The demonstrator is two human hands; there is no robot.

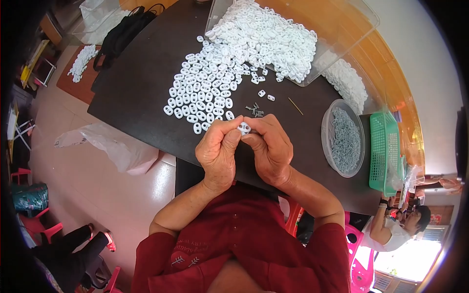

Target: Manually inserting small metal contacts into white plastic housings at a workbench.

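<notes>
Between my fingertips is a small white oval plastic piece with holes point(244, 128). My left hand point(218, 150) pinches its left side with thumb and forefinger, and my right hand point(270, 147) grips the right side the same way. Just beyond the fingers lies a little heap of grey screws point(254, 110). Many similar white two-holed ovals point(200, 94) are spread on the dark table point(141, 97), flat and close together, to the far left of my hands. A couple of loose white pieces point(270, 97) lie beyond the screws.
A tipped clear bin point(343, 54) spills a large white pile point(264, 39) at the back. On the right stand a round tub point(362, 161) of screws and a green basket point(379, 151). A thin brass-coloured rod point(295, 106) lies nearby. Another person point(391, 229) sits at right.
</notes>
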